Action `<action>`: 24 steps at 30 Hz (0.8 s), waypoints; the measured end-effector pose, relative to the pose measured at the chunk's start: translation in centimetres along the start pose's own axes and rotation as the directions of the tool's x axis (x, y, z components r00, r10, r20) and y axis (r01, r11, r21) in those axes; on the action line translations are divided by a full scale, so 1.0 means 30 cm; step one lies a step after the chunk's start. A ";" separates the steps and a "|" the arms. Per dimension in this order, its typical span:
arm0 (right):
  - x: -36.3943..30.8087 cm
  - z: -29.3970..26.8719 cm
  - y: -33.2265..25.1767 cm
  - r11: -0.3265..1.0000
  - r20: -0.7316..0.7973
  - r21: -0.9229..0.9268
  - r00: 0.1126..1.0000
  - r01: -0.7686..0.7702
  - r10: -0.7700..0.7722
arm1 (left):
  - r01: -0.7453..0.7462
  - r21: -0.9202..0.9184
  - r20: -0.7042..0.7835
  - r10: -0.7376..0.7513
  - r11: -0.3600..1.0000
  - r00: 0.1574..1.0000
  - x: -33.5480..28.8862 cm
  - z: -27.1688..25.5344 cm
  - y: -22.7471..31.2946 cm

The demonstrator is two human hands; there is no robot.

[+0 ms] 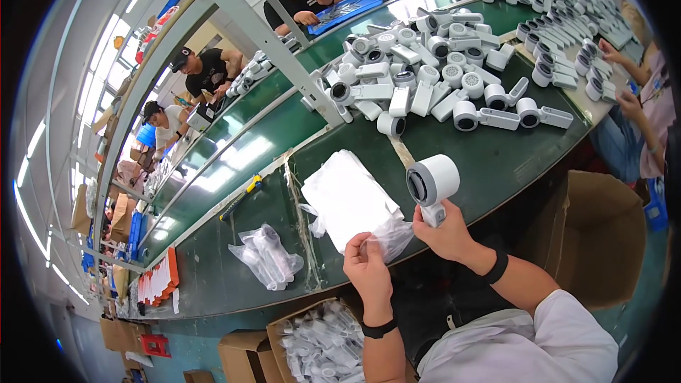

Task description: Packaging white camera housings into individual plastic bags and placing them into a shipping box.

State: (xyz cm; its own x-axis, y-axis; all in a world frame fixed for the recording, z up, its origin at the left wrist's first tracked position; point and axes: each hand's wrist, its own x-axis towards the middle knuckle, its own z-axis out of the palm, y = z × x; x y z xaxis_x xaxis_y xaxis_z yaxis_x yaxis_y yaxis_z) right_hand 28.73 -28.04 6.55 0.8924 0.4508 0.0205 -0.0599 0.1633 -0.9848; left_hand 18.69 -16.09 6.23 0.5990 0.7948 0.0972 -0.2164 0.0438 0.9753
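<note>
Stretching away, a green table (489,152) bears a heap of white fans (425,64). Below its near edge sits a cardboard box (275,328) of wrapped pieces (323,340). On the table lies a white stack (351,195), a plastic-wrapped bundle (268,257) to its left. Near the same edge, the right hand (448,235) grips a single fan (441,174) by its handle; the left hand (369,269) pinches a clear bag (394,236).

A green bench (489,152) carries heaped devices (472,84) and white bags (347,195).
</note>
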 end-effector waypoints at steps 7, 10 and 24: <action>-0.012 -0.060 -0.003 0.994 0.027 -0.041 0.994 0.103 -0.102 | 0.002 0.217 -0.042 0.007 0.976 0.999 -0.008 0.002 -0.018; 0.000 -0.070 0.008 0.978 0.058 -0.108 0.983 0.178 -0.173 | 0.179 0.121 0.035 -0.184 0.976 0.982 -0.014 -0.002 -0.004; -0.003 -0.082 0.028 0.940 0.046 -0.252 0.973 0.228 -0.224 | 0.123 -0.007 0.007 -0.123 0.992 0.992 -0.033 0.043 -0.024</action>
State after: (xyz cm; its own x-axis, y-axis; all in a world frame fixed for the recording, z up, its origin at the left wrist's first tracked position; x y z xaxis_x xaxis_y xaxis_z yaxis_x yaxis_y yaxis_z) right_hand 29.69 -30.11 5.28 0.8614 0.4429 0.2485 0.2603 0.0352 -0.9649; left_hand 19.25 -17.69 5.70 0.6267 0.7790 -0.0217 -0.1470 0.1456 0.9784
